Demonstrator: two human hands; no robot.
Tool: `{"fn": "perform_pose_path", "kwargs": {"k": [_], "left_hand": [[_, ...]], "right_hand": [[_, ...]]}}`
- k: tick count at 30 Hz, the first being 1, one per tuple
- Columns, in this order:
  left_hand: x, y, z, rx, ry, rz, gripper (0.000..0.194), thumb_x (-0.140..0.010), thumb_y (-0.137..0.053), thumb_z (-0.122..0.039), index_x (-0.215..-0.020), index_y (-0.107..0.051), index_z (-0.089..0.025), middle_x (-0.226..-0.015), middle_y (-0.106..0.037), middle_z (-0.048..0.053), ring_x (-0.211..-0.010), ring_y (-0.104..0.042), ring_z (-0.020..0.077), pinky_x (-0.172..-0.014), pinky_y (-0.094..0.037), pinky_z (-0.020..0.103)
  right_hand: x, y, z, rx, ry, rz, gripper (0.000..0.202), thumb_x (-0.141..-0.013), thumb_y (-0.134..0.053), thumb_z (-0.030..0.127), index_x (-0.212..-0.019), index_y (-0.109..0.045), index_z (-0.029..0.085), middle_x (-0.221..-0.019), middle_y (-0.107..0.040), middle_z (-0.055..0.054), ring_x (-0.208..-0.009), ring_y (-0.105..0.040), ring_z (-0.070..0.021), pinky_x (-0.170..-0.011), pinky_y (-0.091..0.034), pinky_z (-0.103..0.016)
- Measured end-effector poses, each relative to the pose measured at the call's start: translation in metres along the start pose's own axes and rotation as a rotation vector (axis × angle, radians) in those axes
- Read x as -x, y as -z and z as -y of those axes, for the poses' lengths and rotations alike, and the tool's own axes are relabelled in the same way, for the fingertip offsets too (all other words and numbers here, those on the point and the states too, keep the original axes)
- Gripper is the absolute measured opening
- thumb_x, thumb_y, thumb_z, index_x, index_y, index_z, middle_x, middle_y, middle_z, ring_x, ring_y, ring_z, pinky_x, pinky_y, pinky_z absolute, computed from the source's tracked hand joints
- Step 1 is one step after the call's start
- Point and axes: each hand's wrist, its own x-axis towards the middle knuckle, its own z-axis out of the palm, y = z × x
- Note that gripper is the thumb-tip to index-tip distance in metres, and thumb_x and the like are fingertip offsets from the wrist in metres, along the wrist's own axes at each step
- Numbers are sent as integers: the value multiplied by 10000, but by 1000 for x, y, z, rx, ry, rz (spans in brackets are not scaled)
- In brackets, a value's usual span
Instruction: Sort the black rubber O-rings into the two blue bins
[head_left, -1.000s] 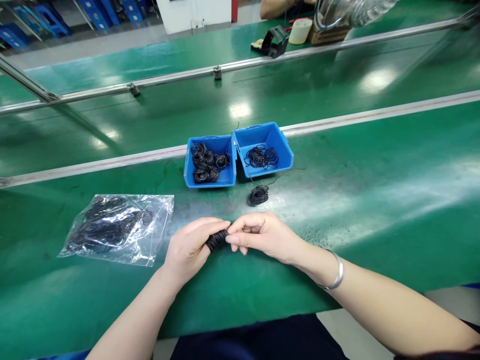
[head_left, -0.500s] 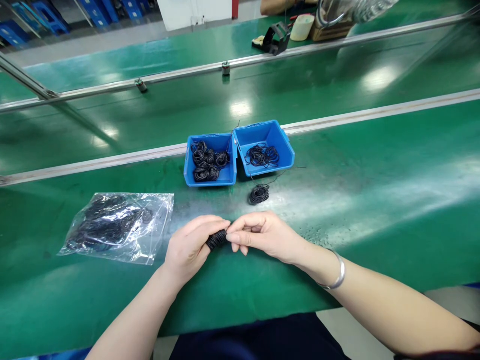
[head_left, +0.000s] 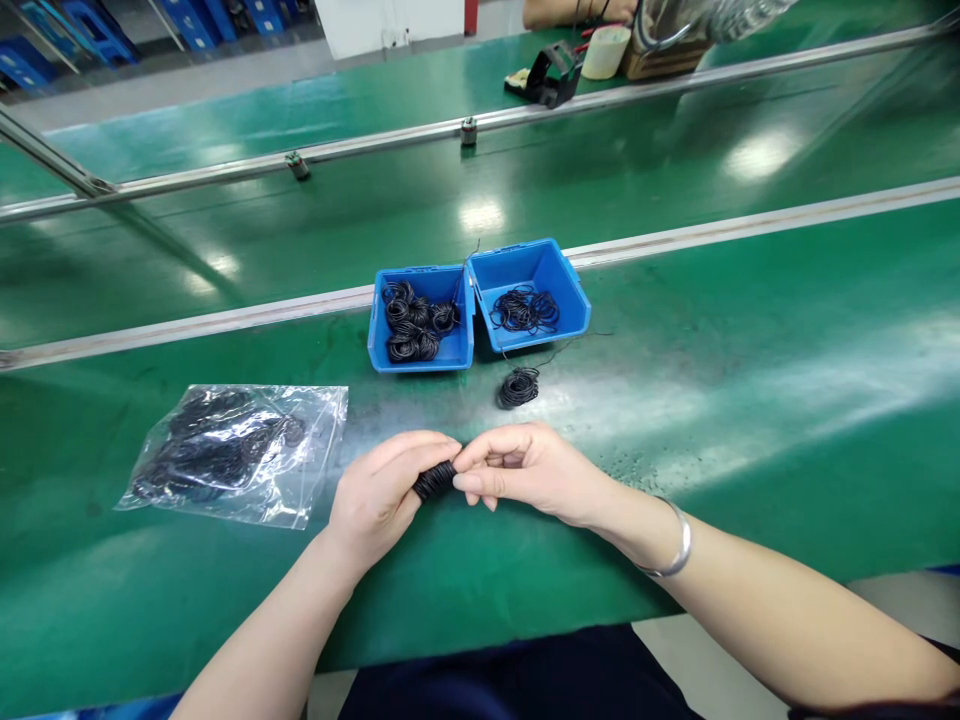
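Left hand (head_left: 382, 495) curled around black wire coil (head_left: 433, 482), thumb and fingers closed on it, over green bench (head_left: 735, 480). Right hand (head_left: 536, 475) at coil's right end, thumb and forefinger close together, other fingers bent; cannot tell whether fingertips grip wire. Second coil (head_left: 518, 389) on bench beyond right hand, just in front of right blue bin (head_left: 575, 318). Loose loops (head_left: 525, 311) inside that bin; bundled coils (head_left: 412, 345) inside left blue bin (head_left: 454, 352) beside it. Clear bag (head_left: 320, 430) with black contents left of left hand
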Motion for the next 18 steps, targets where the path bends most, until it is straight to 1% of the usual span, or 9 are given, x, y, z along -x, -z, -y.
{"fn": "perform_pose_path", "kwargs": {"k": [4, 8, 11, 15, 18], "left_hand": [[-1, 1, -2, -17, 22, -12, 397, -834, -508, 77, -1110, -661, -164, -1014, -729, 78, -968, -691, 141, -864, -563, 234], [-1, 1, -2, -18, 20, -18, 387, -830, -504, 79, -1095, -669, -149, -1004, -727, 81, -956, -690, 138, -861, -557, 224], [-1, 1, -2, -16, 22, -14, 398, -822, -502, 85, -1099, -671, -145, -1013, -725, 83, -967, -689, 142, -872, -554, 223], [0, 0, -1, 1, 20, -7, 416, -817, -505, 87, -1118, -665, -153, -1024, -724, 83, -974, -688, 148, -872, -559, 230], [1, -1, 0, 15, 18, -8, 419, -826, -513, 76, -1131, -667, -166, -1030, -727, 81, -965, -694, 154, -857, -569, 236]], "right_hand": [[1, 2, 3, 67, -8, -11, 252, -890, -691, 384, -789, -740, 159, -696, -684, -13, -590, -570, -94, -633, -474, -240], [2, 3, 4, 112, -12, -16, 295, -896, -678, 413, -758, -736, 160, -680, -673, -16, -592, -562, -103, -647, -470, -248], [2, 2, 4, 111, -17, -11, 291, -898, -679, 401, -755, -735, 155, -683, -678, -19, -593, -567, -99, -642, -467, -243], [1, 0, 2, 41, -2, -10, 213, -860, -726, 374, -841, -744, 164, -711, -695, -7, -581, -571, -92, -594, -470, -233], [1, -1, 0, 2, -2, -14, 194, -824, -765, 349, -886, -741, 167, -709, -696, 6, -578, -575, -86, -584, -480, -229]]}}
